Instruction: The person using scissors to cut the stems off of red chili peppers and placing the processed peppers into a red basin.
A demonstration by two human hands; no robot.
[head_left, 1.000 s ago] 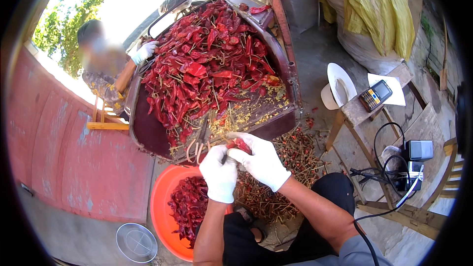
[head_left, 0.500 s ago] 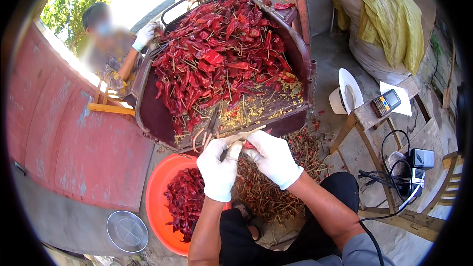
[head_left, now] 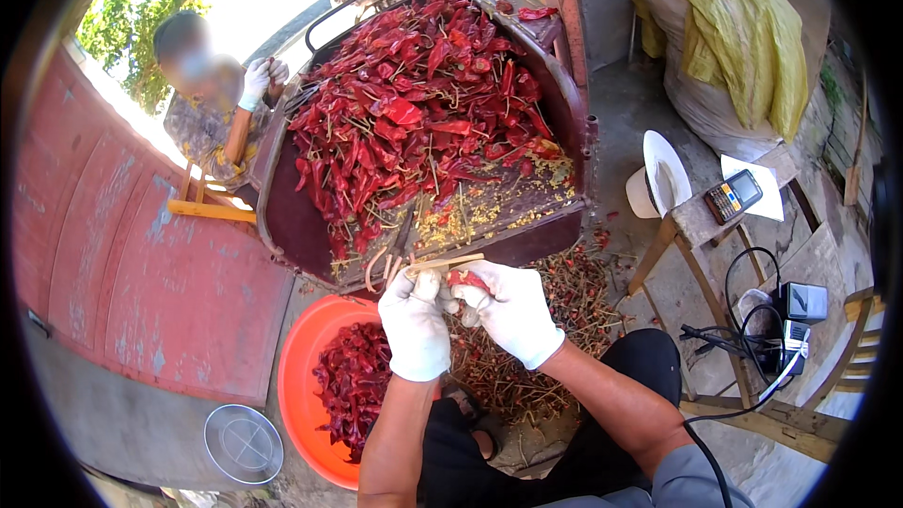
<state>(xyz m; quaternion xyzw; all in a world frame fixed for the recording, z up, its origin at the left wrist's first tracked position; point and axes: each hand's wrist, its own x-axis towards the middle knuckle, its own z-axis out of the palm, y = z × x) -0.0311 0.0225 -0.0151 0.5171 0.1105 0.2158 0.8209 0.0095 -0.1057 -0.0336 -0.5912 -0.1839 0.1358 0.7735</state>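
Observation:
Both my hands wear white gloves and meet just in front of the cart's near edge. My left hand (head_left: 416, 327) is closed, with pale dry stems (head_left: 450, 262) sticking out above its fingers; curled stems also show at its left side. Pinched in my right hand (head_left: 511, 310) is a red dried chili pepper (head_left: 465, 279), partly covered by the fingers. Beyond them, a big heap of dried red chili peppers (head_left: 404, 103) fills the dark red metal cart (head_left: 299, 237). Yellow seeds (head_left: 458, 216) lie scattered over its bare near floor.
Below left stands an orange basin (head_left: 299, 386) holding red chili pieces, beside a round sieve (head_left: 244, 443). Stem litter (head_left: 527, 376) covers the ground under my hands. A wooden stool (head_left: 691, 221) bears a handheld device (head_left: 734, 197). At far left sits a gloved co-worker (head_left: 221, 132).
My hands have drawn together, and more of the red chili shows at my right fingers. The stems have turned more level. The co-worker's gloved hand has pulled back from the heap.

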